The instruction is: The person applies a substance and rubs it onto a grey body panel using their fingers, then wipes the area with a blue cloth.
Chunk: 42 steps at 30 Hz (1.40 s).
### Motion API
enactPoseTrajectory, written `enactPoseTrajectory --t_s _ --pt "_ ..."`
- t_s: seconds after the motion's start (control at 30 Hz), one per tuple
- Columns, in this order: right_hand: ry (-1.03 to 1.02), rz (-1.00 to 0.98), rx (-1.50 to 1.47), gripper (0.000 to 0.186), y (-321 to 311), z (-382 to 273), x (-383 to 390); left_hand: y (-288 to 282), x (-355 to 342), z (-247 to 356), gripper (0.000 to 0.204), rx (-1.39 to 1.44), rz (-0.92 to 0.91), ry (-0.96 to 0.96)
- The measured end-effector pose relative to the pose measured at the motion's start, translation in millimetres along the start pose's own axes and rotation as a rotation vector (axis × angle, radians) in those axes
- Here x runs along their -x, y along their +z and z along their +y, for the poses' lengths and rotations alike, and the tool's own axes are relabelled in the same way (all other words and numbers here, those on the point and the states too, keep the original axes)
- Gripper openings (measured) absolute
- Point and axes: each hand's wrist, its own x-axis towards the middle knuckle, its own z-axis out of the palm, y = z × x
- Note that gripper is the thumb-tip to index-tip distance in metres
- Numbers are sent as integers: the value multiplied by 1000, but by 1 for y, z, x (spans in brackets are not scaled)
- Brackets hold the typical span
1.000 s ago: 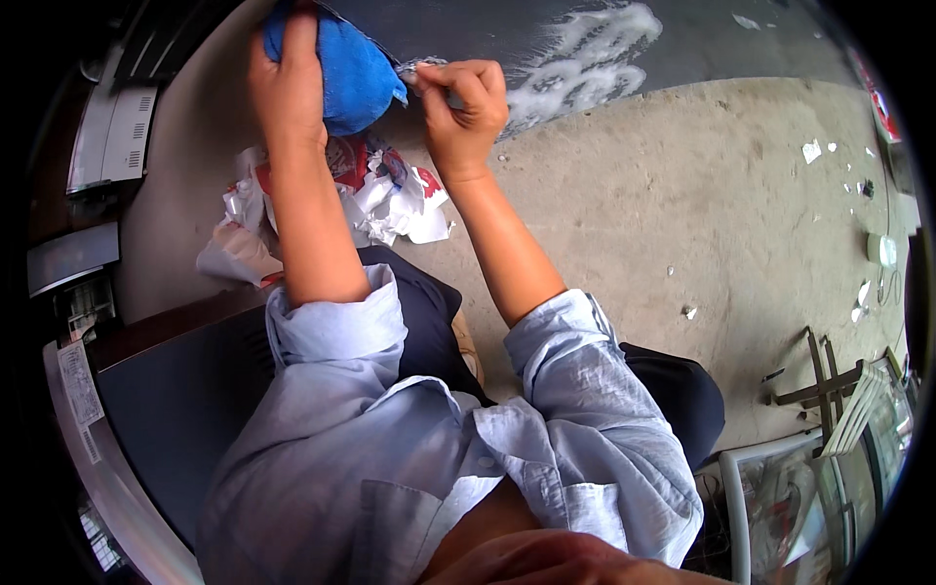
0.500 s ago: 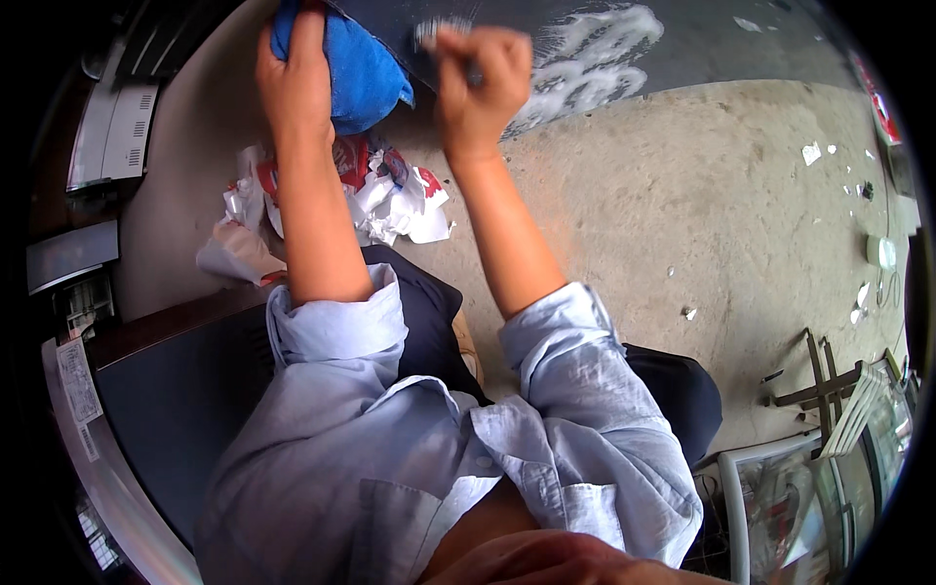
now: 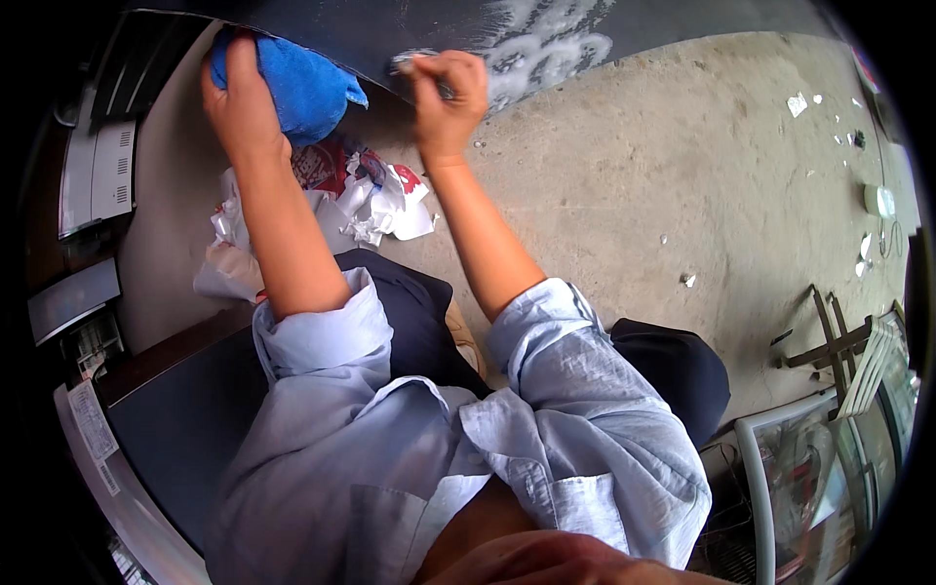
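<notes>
My left hand (image 3: 239, 97) presses a blue cloth (image 3: 297, 88) against the lower edge of a dark panel (image 3: 409, 29) at the top of the view. My right hand (image 3: 450, 93) is closed around a small thin tool, its tip against the panel's edge beside a patch of white residue (image 3: 546, 44). What the tool is cannot be made out. Both forearms reach up from light blue rolled sleeves.
Crumpled red and white paper scraps (image 3: 361, 200) lie on the concrete floor (image 3: 663, 185) under the hands. Small white flakes are scattered to the right. A grey device (image 3: 97, 175) stands at left, a metal frame (image 3: 838, 341) at right. A dark flat surface (image 3: 166, 429) lies at lower left.
My right hand has moved up and to the right along the panel's edge with the tool. The left hand and blue cloth stay in place.
</notes>
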Motion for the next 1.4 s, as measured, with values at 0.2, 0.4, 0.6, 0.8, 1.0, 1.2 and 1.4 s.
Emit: enactPoseTrajectory --t_s 0.2,0.4,0.6,0.8,1.0,1.2,1.4 --pt "538 243 -63 10 -41 63 -43 2 3 4 57 -28 14 -30" --pt "251 -49 -21 15 -17 -14 8 10 5 5 56 95 77 -73" --pt "158 33 -29 9 -20 4 -63 6 4 2 56 113 74 -53" --pt "144 59 1 16 -23 10 -27 10 -6 -7 62 133 59 -30" --pt "315 5 -21 11 -33 24 15 9 -4 -5 66 122 44 -50" --pt "601 194 -182 11 -42 68 -3 13 -5 -7 67 124 12 -45" --pt "342 -58 -31 8 -27 9 15 14 -2 -3 48 168 -17 -5"
